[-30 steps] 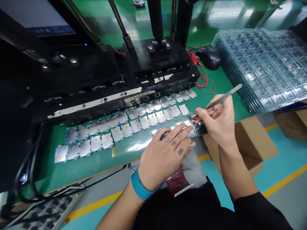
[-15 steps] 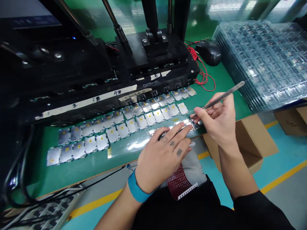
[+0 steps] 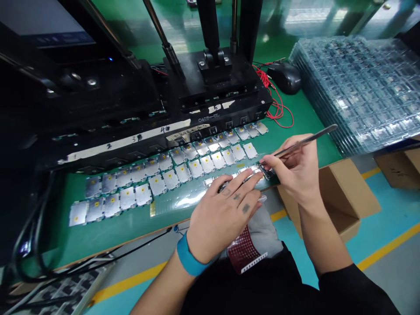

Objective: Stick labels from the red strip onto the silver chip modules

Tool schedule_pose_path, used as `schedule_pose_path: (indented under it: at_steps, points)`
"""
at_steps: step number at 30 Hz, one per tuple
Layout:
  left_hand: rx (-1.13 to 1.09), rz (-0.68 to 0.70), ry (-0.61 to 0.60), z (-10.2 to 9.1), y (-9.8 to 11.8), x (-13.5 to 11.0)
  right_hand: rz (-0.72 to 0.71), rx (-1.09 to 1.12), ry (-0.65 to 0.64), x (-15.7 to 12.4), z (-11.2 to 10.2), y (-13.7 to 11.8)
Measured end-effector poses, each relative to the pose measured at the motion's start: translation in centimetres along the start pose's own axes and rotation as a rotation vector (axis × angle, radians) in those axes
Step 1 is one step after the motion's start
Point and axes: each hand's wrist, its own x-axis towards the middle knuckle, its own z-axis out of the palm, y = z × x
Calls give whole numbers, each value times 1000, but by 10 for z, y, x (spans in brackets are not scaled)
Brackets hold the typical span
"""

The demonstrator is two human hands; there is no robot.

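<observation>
In the head view, my right hand [image 3: 297, 173] grips metal tweezers [image 3: 316, 134]. Their tips point down at the right end of a panel of small circuit boards [image 3: 268, 174] near the bench's front edge. My left hand [image 3: 226, 205] lies flat with outstretched fingers over that panel, hiding much of it. Beyond the hands, two rows of small circuit boards with silver shields [image 3: 171, 180] and yellow dots run along the green bench. A red perforated sheet [image 3: 244, 251] with a white holed edge rests on my lap below the left hand.
A black test fixture [image 3: 210, 103] with switches stands behind the rows. To the right are red wires [image 3: 277, 103], a black mouse [image 3: 286, 78] and a stack of clear plastic trays [image 3: 357, 92]. An open cardboard box [image 3: 361, 188] sits beside the bench's front edge.
The camera view has shifted slightly. Both hands stay over the panel, and the tweezers still reach its right end, tilted a little flatter.
</observation>
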Motion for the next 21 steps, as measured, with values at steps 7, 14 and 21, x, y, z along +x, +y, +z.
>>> schedule_pose_path:
  at_steps: [7, 14, 21]
  points:
    - [6, -2, 8, 0, 0, 0, -124, -59, -55, -4, -6, 7]
    - [4, 0, 10, 2, 0, 0, -37, 33, -61, -3, -5, 3]
    - [-261, -57, 126, -9, -4, 4, -260, 131, 267, 5, 5, 0]
